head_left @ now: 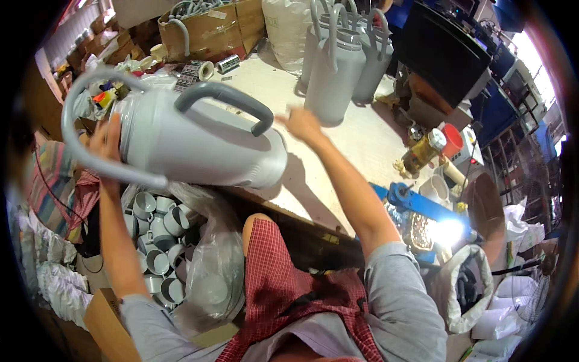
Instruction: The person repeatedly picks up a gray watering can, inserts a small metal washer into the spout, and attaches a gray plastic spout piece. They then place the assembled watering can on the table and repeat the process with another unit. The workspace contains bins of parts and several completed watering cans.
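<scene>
A large grey plastic jug is tilted onto its side above the near left of the table. Its dark grey side handle faces up, and a lighter carrying loop arcs around the neck end. My left hand grips the jug at its neck, with the fingers against the rim. Beyond the base end, my right hand is apart from the jug, a finger stretched toward it and nothing visible in its grasp. Motion blurs it slightly. Several similar jugs stand upright at the back of the table.
A plastic bag of grey cups lies below the table edge. At right are a blue metal fixture with a bright lamp, a jar and a red cup. A cardboard box and label roll sit at back left.
</scene>
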Demonstrator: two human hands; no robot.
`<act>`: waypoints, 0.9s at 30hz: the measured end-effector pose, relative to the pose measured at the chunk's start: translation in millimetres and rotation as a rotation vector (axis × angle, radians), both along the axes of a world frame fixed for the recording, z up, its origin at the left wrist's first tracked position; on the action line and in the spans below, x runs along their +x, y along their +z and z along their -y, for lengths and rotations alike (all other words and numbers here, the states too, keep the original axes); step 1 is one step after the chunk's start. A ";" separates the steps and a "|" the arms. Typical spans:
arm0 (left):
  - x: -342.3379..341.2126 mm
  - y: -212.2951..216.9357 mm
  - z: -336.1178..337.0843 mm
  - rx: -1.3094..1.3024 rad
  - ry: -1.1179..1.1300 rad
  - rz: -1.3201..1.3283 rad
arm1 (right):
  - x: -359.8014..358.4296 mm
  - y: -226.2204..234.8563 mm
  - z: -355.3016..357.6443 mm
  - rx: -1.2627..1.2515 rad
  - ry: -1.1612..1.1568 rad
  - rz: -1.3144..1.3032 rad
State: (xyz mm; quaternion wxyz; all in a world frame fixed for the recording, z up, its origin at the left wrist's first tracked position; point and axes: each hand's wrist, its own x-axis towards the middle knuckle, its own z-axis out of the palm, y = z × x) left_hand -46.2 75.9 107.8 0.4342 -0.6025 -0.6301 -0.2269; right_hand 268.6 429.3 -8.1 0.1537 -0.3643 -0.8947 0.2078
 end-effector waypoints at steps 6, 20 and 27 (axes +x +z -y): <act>-6.4 66.9 -159.6 -0.086 -0.050 -0.036 | 6.6 120.5 -121.7 0.249 -0.175 -0.980; 164.8 -15.8 -148.9 0.262 -1.053 1.187 | 166.8 163.2 96.7 0.286 0.059 -1.047; 322.4 -134.1 -96.7 -0.688 -1.038 1.492 | 243.8 19.0 188.2 -0.032 -0.151 -0.880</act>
